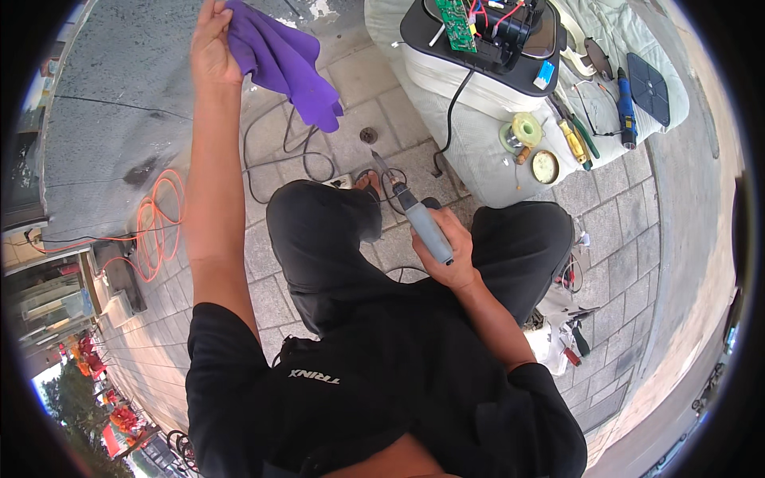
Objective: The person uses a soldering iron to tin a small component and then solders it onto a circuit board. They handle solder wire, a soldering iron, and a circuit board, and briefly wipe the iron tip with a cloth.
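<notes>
Grey paving (625, 287) spreads beneath both grips. Ahead and to the right of the right grip (456, 248) stands a counter (482, 159) draped in pale grey-green cloth. On it, ahead of that grip and slightly right, sits a white box-shaped appliance (486, 92) with a black top. Nearer the person than the left grip (213, 49), and off to its left, an orange cable (159, 227) lies in loops; a dark grey cord (279, 163) curls on the paving between the two grips.

A purple cloth (291, 68) is pinched by one edge in the left grip, its fingers closed, and the rest of it spreads to the grip's right. Far right of the right grip and farther ahead lies a flat black panel (649, 92). The right grip is wrapped around a soldering iron (429, 227) with a grey handle; the pointed tip extends forward and left of the grip, clear of the counter.

On the counter, right of the right grip and ahead, are a blue-and-black tool (627, 111), then, closer to the grip, a yellow-handled tool (574, 143). Closer again are a pale green spool (526, 126) and a small round tin (545, 167). Beyond them, on the appliance's top, rests a small blue-and-white block (544, 75).
</notes>
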`<state>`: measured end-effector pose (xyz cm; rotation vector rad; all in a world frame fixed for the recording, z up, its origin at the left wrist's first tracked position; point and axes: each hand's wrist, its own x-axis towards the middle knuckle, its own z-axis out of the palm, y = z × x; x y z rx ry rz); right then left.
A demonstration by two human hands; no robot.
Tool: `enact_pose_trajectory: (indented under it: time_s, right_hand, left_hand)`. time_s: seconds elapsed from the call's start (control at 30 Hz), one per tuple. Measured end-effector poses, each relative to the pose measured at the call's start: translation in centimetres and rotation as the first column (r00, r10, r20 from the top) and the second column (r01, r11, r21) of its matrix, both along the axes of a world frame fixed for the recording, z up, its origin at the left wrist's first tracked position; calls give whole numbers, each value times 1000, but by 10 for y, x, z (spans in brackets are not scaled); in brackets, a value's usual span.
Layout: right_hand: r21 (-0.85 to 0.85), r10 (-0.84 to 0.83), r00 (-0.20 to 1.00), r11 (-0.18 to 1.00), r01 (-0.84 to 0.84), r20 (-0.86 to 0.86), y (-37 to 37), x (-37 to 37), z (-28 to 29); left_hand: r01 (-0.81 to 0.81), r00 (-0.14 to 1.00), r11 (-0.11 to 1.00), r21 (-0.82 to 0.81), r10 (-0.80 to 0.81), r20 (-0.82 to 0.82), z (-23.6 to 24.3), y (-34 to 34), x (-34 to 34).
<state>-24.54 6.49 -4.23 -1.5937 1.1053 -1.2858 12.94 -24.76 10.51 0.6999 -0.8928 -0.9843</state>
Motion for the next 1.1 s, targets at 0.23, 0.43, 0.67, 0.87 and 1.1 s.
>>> enact_pose_trajectory:
  time_s: [0.23,0.43,0.67,0.87,1.1]
  right_hand:
    - [73,-33,999,997,33,9,-4,-4,6]
    - [218,-136,984,970,109,111,6,-13,13]
    - [363,-457,837,866,342,301,51,-26,6]
    - [486,-674,601,734,475,430,77,-66,33]
    - [448,-667,568,745,494,482,75,-97,37]
  left_hand:
    - [-89,989,941,327,46,137,-101,-44,-22]
    - [-47,983,650,759,-106,152,-201,20,-36]
    - [37,306,595,803,-772,558,-160,93,-102]
    - [217,230,592,777,-804,548,-131,146,-179]
    - [304,322,796,524,-603,730,-130,195,-298]
